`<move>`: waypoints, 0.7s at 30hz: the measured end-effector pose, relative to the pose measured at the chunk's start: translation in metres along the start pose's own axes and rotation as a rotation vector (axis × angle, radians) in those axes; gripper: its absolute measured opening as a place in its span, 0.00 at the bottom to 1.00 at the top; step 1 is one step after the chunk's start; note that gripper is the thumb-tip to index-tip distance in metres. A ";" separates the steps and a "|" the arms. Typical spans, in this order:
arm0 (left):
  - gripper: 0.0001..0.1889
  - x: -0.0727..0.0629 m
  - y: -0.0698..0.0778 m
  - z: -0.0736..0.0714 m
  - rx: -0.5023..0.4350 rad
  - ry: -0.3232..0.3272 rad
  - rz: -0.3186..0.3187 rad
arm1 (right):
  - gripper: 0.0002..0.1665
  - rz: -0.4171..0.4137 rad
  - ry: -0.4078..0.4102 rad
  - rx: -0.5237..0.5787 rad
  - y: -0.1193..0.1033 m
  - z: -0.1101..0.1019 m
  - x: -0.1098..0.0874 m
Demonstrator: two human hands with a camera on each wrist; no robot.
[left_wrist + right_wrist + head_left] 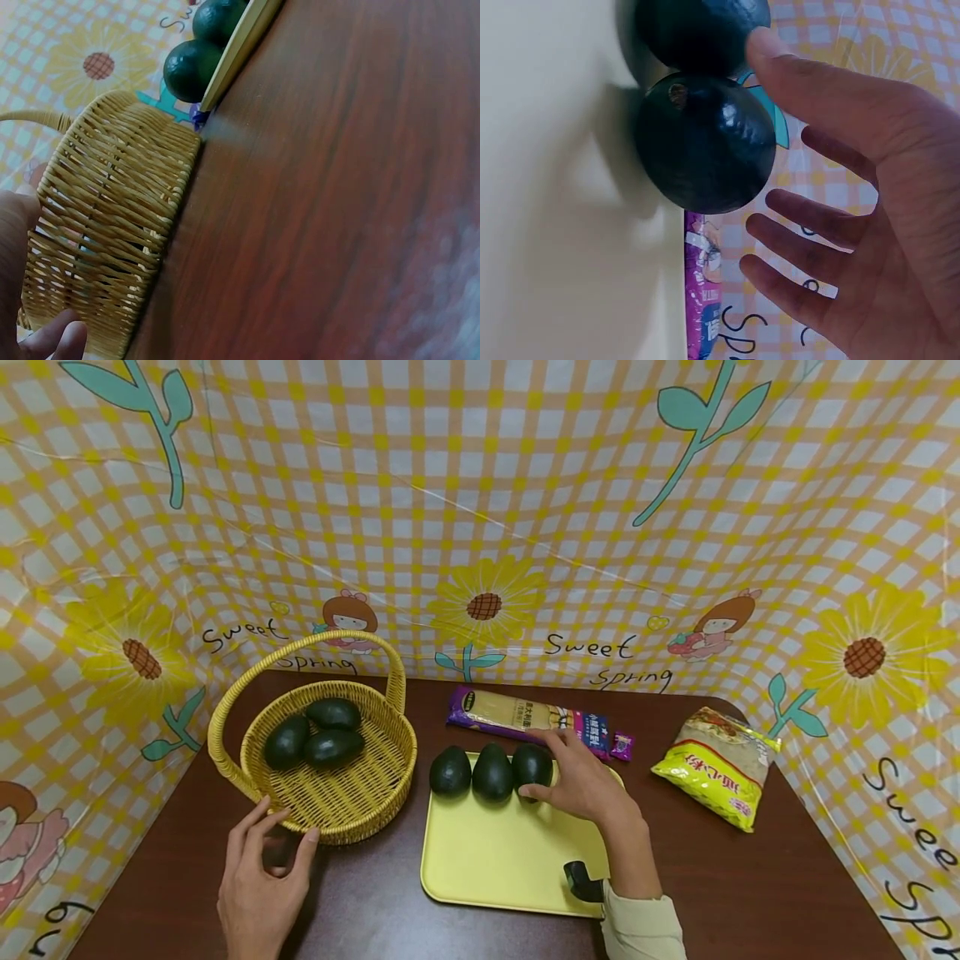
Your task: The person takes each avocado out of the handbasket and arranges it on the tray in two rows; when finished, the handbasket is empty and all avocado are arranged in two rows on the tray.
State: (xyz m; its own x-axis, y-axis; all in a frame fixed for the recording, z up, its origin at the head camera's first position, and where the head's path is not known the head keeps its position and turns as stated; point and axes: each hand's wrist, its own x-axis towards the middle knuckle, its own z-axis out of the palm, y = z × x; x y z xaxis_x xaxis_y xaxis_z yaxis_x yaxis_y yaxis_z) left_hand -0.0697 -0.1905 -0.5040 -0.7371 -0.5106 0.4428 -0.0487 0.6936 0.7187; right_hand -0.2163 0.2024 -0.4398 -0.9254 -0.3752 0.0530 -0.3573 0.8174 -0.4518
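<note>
My right hand [581, 781] is around the rightmost avocado [532, 767] on the yellow tray [517, 860]. In the right wrist view its fingers are spread beside that avocado [709, 146], and the thumb overlaps the neighbouring one. Two more avocados, a middle one [492, 774] and a left one [450, 772], stand in the same row along the tray's far edge. My left hand [262, 877] is at the near left side of a yellow woven basket [375, 822], its relaxed fingertips right at the wickerwork. Inside the basket lie three avocados [333, 749].
A purple-ended pasta packet [517, 714] lies behind the tray. To the right is a yellow food bag [720, 768]. The basket's tall handle [300, 647] arches over its back left. A checked cloth [480, 510] rises behind the brown table [375, 910].
</note>
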 end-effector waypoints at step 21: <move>0.23 0.000 -0.002 0.001 0.004 0.014 0.014 | 0.40 -0.125 0.145 -0.068 -0.040 0.005 0.007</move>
State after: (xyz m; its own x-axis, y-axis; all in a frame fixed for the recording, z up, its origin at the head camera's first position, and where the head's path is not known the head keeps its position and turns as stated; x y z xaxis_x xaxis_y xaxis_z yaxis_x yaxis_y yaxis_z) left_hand -0.0703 -0.1912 -0.5057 -0.7285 -0.5079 0.4597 -0.0412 0.7024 0.7106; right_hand -0.2081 0.1652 -0.4261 -0.8801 -0.4129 0.2346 -0.4737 0.7980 -0.3726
